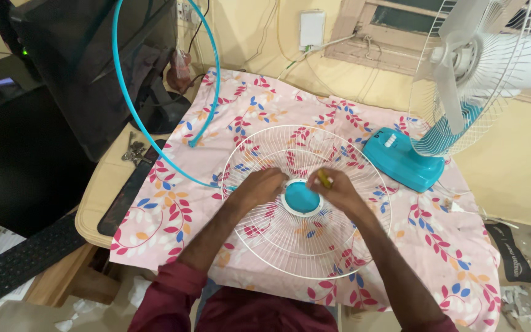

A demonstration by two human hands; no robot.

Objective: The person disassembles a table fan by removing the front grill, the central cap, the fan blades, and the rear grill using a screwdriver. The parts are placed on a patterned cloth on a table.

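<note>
Both hands were on the white fan grille (305, 237), lying off the fan (462, 92) on the flowered cloth (437, 246): left hand (259, 187) curled loosely on wires, right hand (334, 189) pinching a small yellow tool (325, 179) beside the blue centre cap (302, 197), the blue rim ring (155, 141) lying separate.

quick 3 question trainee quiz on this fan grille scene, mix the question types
1. True or false: the round white wire fan grille lies flat on the pink floral cloth.
2. The right hand holds a small thing that is: A yellow, B black, C red.
3. Fill in: the left hand rests on the grille beside its ____ round centre cap.

Key: 1 true; 2 A; 3 blue.
</note>
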